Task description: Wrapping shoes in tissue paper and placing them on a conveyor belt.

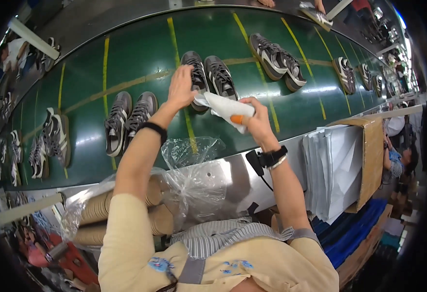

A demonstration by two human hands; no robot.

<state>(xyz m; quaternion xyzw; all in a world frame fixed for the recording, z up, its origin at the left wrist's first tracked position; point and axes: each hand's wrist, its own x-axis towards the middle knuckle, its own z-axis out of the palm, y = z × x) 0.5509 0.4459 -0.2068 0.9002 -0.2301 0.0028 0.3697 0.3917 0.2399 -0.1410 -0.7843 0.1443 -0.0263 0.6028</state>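
A green conveyor belt (140, 53) carries pairs of dark grey sneakers with white stripes. My left hand (181, 87) rests on the left shoe of the nearest pair (219, 75), fingers closed on its side. My right hand (254, 119) is shut on a wad of white paper (223, 107) together with a small orange object (236, 118). The paper wad sits just below the toes of that pair. Black bands circle both my wrists.
More sneaker pairs lie to the left (128, 119) and right (277, 57). A cardboard box holding stacked white paper sheets (335, 165) stands at right. A clear plastic bag of brown paper cones (160, 199) sits below the belt's metal edge (223, 175). Other people stand around the rim.
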